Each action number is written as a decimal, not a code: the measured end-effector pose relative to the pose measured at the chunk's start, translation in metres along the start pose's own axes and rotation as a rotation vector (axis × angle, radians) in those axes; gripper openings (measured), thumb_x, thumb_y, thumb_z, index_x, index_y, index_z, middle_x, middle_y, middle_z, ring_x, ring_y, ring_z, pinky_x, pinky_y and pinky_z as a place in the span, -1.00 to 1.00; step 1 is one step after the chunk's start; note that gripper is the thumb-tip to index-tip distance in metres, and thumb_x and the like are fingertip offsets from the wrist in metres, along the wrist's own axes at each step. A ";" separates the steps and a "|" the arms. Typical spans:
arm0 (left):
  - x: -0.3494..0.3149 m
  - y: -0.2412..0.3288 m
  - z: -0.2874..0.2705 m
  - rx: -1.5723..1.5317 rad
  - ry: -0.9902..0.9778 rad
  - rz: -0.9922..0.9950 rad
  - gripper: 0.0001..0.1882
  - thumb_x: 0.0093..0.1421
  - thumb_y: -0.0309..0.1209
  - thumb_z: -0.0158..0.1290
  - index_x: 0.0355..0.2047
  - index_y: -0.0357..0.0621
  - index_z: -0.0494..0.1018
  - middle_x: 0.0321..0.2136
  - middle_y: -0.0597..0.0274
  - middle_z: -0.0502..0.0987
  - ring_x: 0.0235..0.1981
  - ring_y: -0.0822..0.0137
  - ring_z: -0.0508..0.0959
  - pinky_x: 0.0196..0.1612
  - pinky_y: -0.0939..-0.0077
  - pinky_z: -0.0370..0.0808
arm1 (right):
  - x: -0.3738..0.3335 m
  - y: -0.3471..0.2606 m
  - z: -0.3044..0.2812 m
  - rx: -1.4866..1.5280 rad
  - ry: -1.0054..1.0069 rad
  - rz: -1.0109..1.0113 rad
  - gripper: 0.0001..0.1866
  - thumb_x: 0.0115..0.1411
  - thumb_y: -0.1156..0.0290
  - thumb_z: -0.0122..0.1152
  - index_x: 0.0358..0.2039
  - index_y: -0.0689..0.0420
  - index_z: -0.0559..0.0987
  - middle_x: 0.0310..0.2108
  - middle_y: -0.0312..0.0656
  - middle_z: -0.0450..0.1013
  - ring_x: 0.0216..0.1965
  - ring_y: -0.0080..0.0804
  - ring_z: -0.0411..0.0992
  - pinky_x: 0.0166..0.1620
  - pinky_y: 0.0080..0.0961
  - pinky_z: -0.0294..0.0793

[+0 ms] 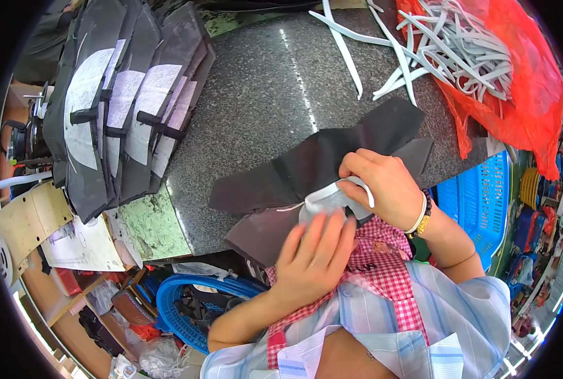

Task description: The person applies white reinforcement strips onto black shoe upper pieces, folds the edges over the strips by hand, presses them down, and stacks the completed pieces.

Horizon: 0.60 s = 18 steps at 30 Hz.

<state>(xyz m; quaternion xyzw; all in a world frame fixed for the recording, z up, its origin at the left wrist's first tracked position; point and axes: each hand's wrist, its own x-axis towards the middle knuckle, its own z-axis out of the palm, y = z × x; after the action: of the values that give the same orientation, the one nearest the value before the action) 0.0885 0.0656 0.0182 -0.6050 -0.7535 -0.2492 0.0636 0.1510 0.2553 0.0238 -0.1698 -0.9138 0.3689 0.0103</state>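
Observation:
A dark grey cut fabric piece (307, 158), made of joined panels, lies on the table in front of me. My right hand (386, 189) pinches a narrow white strip (326, 191) between thumb and fingers, and its free end curls out past the fingers. The strip curves along the edge of a pale patch on the fabric. My left hand (315, 256) rests over that patch with its fingers stretched out, the fingertips slightly blurred by motion. Beneath the fingers, the strip and patch are partly hidden.
Several similar dark panels with white patches (158, 95) are stacked at the left of the speckled table (237, 95). At the far right, a red plastic bag (534, 82) holds loose white strips (465, 50). Blue baskets (174, 322) stand below the table's near edge.

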 end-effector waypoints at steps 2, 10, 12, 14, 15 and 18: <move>0.006 -0.008 0.019 0.294 -0.176 0.123 -0.66 0.09 -0.30 0.14 -0.11 -0.05 0.59 0.02 0.13 0.51 0.05 0.15 0.49 0.16 0.19 0.36 | -0.002 0.004 -0.001 -0.005 0.012 -0.016 -0.84 0.11 0.39 0.25 -0.34 0.15 0.48 -0.43 -0.09 0.46 -0.40 -0.01 0.49 -0.35 -0.17 0.49; 0.015 0.002 0.015 0.454 -0.047 0.378 -0.71 0.12 -0.42 -0.05 -0.24 -0.19 0.62 0.06 0.09 0.51 0.13 0.16 0.46 0.28 0.17 0.24 | -0.016 0.015 -0.009 0.104 0.082 -0.042 -0.83 0.10 0.46 0.25 -0.27 0.17 0.56 -0.38 -0.08 0.52 -0.35 -0.06 0.53 -0.30 -0.28 0.53; 0.029 0.008 0.005 0.456 -0.282 0.394 -0.72 0.12 -0.42 -0.05 -0.26 -0.29 0.58 0.03 -0.11 0.52 0.09 0.08 0.49 0.27 0.15 0.26 | -0.023 0.025 -0.018 0.129 0.116 -0.077 -0.82 0.10 0.48 0.26 -0.25 0.18 0.59 -0.35 -0.09 0.55 -0.33 -0.12 0.56 -0.30 -0.35 0.55; 0.031 0.010 0.006 0.439 -0.363 0.381 -0.72 0.12 -0.41 -0.05 -0.26 -0.32 0.55 0.01 -0.21 0.52 0.07 0.02 0.51 0.26 0.14 0.28 | -0.038 0.037 -0.034 0.326 0.217 0.178 -0.81 0.10 0.50 0.30 -0.23 0.22 0.62 -0.32 -0.14 0.59 -0.32 -0.35 0.60 -0.30 -0.51 0.58; 0.032 0.010 0.007 0.426 -0.461 0.372 -0.72 0.13 -0.41 -0.05 -0.26 -0.36 0.52 -0.01 -0.31 0.51 0.05 -0.04 0.52 0.24 0.13 0.31 | -0.043 0.044 -0.037 0.347 0.270 0.236 -0.80 0.10 0.50 0.34 -0.24 0.25 0.63 -0.34 -0.20 0.59 -0.36 -0.52 0.58 -0.32 -0.61 0.57; 0.048 0.014 -0.002 0.482 -0.585 0.457 -0.73 0.14 -0.39 -0.05 -0.27 -0.38 0.48 -0.03 -0.42 0.49 0.02 -0.11 0.53 0.19 0.11 0.35 | -0.045 0.048 -0.043 0.325 0.270 0.298 -0.81 0.10 0.52 0.33 -0.24 0.26 0.62 -0.37 -0.19 0.59 -0.38 -0.53 0.58 -0.32 -0.60 0.57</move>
<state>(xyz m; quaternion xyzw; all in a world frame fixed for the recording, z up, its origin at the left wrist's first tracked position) 0.0888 0.1084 0.0432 -0.7690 -0.6233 0.1361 0.0403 0.2136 0.3019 0.0271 -0.3465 -0.7976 0.4824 0.1050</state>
